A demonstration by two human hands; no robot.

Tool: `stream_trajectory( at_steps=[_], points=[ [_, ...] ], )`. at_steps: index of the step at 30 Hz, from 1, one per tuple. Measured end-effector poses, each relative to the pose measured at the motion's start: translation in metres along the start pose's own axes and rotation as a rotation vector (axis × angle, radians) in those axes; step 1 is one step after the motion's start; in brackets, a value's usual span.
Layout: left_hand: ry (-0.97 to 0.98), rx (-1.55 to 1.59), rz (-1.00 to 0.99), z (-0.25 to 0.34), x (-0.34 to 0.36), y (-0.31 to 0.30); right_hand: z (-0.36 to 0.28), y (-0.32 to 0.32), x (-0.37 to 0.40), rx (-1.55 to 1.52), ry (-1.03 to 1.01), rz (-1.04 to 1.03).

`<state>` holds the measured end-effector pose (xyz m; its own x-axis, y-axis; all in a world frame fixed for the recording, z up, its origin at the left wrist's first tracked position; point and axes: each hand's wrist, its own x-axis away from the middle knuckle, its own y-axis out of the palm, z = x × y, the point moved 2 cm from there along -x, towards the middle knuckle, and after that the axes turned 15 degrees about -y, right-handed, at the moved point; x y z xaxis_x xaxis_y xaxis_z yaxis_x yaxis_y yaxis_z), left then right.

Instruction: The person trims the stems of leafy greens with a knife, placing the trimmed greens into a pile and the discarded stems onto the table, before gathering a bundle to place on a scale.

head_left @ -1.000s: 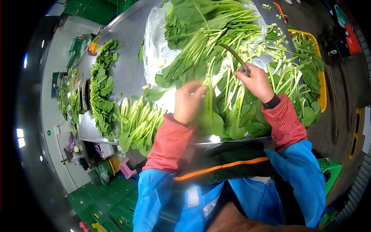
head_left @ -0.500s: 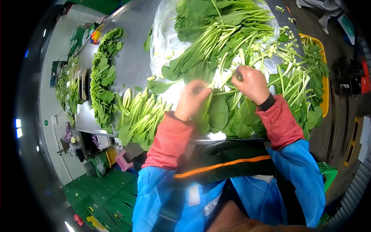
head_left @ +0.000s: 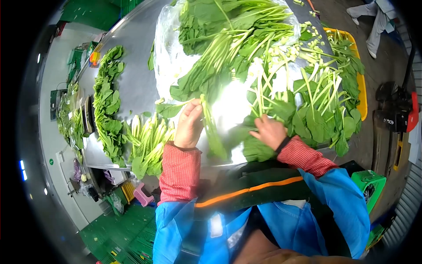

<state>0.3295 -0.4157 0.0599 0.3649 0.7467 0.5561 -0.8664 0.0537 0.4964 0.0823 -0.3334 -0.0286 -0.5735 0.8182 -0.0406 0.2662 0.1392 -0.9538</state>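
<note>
My left hand (head_left: 190, 125) is closed, pinching the stem end of a leafy green stalk (head_left: 211, 132) that hangs down to the right, its leaf blurred. My right hand (head_left: 270, 133) lies over loose green leaves (head_left: 259, 150) near the table's front edge, thumb and fingers apart. Beside it, a smeared patch of leaf shows to the left. Ahead of both hands, a large heap of leafy greens (head_left: 228, 44) rests on a clear plastic bag (head_left: 166, 53). Left of my left hand lies a bunch of greens (head_left: 149, 141) with pale stem ends pointing away.
A row of greens (head_left: 109, 101) runs along the metal table's (head_left: 137, 79) left side. Cut stem pieces (head_left: 285, 53) and loose stalks (head_left: 323, 88) cover the right side. A yellow crate (head_left: 361, 88) with leaves stands beyond the right edge. A person's legs (head_left: 376, 31) show at upper right.
My left hand has moved left, with the stalk now hanging from its fingers. My right hand has come down and nearer onto the leaves. The view has shifted slightly right.
</note>
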Motion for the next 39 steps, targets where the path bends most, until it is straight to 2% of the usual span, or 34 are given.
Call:
stream_trajectory(
  at_steps=[4, 6, 8, 9, 12, 14, 18, 21, 22, 23, 24, 25, 26, 27, 29, 30, 34, 37, 39],
  points=[
    [-0.040, 0.040, -0.036, -0.014, -0.012, 0.013, 0.053, -0.011, 0.059, 0.087, 0.026, 0.076],
    [-0.058, 0.005, -0.024, -0.018, -0.019, 0.022, 0.085, -0.025, 0.082, 0.181, 0.101, 0.019],
    [-0.075, -0.030, -0.012, -0.022, -0.026, 0.031, 0.129, -0.043, 0.102, 0.220, 0.115, 0.042],
    [-0.080, -0.036, 0.014, -0.025, -0.028, 0.035, 0.156, -0.047, 0.112, 0.246, 0.149, -0.015],
    [-0.110, -0.041, -0.003, -0.033, -0.031, 0.037, 0.229, -0.065, 0.129, 0.312, 0.161, 0.082],
    [-0.118, -0.023, 0.030, -0.037, -0.028, 0.038, 0.270, -0.082, 0.128, 0.335, 0.241, 0.085],
    [-0.138, -0.025, 0.042, -0.032, -0.018, 0.029, 0.340, -0.099, 0.111, 0.433, 0.589, 0.077],
    [-0.139, -0.067, 0.093, -0.026, -0.008, 0.027, 0.285, -0.136, 0.042, 0.423, 0.578, 0.315],
    [-0.140, -0.042, 0.100, -0.026, -0.007, 0.025, 0.259, -0.141, 0.014, 0.238, 0.615, 0.281],
    [-0.140, -0.018, 0.107, -0.025, -0.006, 0.025, 0.231, -0.139, -0.011, 0.122, 0.417, 0.399],
    [-0.141, 0.005, 0.111, -0.025, -0.007, 0.024, 0.208, -0.127, -0.038, 0.028, 0.317, 0.443],
    [-0.119, 0.026, 0.093, -0.026, -0.011, 0.020, 0.174, -0.124, -0.067, -0.218, 0.347, 0.382],
    [-0.107, 0.046, 0.076, -0.025, -0.011, 0.020, 0.152, -0.110, -0.093, -0.318, 0.193, 0.369],
    [-0.094, 0.065, 0.060, -0.023, -0.010, 0.021, 0.138, -0.090, -0.119, -0.272, 0.029, 0.374],
    [-0.083, 0.087, 0.060, -0.020, -0.008, 0.017, 0.105, -0.067, -0.171, -0.249, -0.159, 0.397],
    [-0.085, 0.092, 0.076, -0.020, -0.006, 0.014, 0.084, -0.075, -0.195, -0.289, -0.144, 0.292],
    [-0.082, 0.080, 0.097, -0.023, 0.000, 0.004, 0.040, -0.084, -0.258, -0.257, -0.181, 0.128],
    [-0.101, 0.086, 0.153, -0.019, 0.010, 0.003, 0.043, -0.039, -0.278, 0.009, -0.199, -0.209],
    [-0.095, 0.040, 0.174, -0.019, 0.013, -0.006, 0.044, -0.035, -0.251, 0.007, -0.205, -0.041]
  ],
)
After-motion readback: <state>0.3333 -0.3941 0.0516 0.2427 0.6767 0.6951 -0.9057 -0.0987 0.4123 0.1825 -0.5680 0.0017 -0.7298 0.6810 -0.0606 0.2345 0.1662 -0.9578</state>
